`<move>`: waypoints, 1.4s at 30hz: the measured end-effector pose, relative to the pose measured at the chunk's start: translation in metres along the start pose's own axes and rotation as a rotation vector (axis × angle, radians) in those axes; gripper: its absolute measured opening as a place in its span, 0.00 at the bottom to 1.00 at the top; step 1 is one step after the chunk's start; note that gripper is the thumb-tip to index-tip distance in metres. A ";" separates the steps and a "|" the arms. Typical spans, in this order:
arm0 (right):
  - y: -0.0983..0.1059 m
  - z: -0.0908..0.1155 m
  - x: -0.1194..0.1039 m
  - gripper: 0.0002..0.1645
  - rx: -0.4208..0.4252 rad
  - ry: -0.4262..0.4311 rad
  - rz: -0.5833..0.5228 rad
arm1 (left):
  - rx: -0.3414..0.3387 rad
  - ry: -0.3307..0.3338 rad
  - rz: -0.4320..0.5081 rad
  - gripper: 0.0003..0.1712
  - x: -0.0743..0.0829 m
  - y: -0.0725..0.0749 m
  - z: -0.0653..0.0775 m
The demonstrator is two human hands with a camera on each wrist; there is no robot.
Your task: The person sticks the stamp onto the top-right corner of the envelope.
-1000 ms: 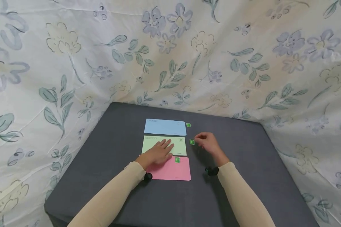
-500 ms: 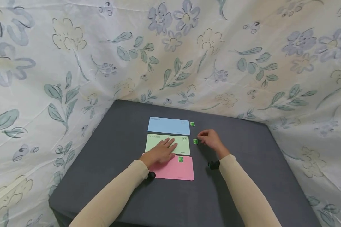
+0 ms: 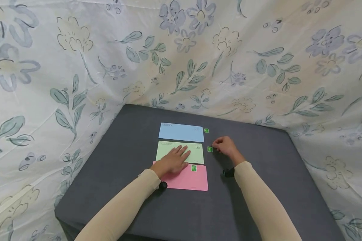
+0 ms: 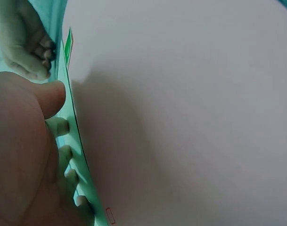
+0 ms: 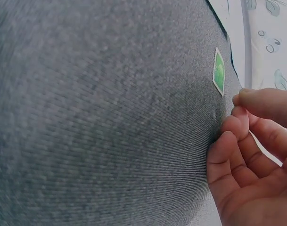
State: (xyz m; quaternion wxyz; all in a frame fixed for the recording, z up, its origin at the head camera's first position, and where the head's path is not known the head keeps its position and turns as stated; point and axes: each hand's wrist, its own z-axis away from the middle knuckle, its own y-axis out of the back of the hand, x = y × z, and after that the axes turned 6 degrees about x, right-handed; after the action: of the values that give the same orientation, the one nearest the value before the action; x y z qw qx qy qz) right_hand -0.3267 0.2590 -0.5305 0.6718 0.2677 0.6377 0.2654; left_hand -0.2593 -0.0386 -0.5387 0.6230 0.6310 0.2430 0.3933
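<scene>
My left hand (image 3: 175,160) lies with fingers spread on a pale green envelope (image 3: 197,155), its heel over the pink envelope (image 3: 187,180). A green stamp (image 3: 194,168) sits near the pink envelope's top right corner. My right hand (image 3: 227,147) is just right of another green stamp (image 3: 209,149), which lies on the dark cloth beside the green envelope. In the right wrist view this hand's fingers (image 5: 228,146) are curled, thumb and forefinger tips together. The stamp (image 5: 219,71) shows whole, slightly apart from them, and no object is visible in the fingers.
Behind the green envelope lies a blue envelope (image 3: 181,132), with a third green stamp (image 3: 206,131) to its right. A dark grey cloth (image 3: 132,140) covers the table. Floral fabric (image 3: 244,67) hangs along the back and sides.
The head view has shifted slightly, so everything appears a little farther right and higher. Relative to the envelopes and stamps, both hands stay in nearly the same place.
</scene>
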 end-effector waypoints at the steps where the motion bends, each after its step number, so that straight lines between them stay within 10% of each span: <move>1: 0.000 0.000 -0.001 0.10 0.001 0.004 0.007 | -0.002 0.000 0.002 0.39 0.000 0.001 0.000; 20: -0.003 -0.001 -0.005 0.08 0.019 0.056 0.192 | -0.043 0.028 0.005 0.42 -0.010 -0.012 -0.015; 42: -0.007 0.002 -0.001 0.09 0.040 0.025 0.145 | -0.053 0.020 0.040 0.41 -0.006 -0.007 -0.009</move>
State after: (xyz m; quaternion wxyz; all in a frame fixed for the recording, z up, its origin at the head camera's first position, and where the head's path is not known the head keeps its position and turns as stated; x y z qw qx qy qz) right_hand -0.3249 0.2533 -0.5351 0.6375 0.3232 0.6300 0.3037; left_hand -0.2685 -0.0369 -0.5476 0.6290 0.6151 0.2259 0.4182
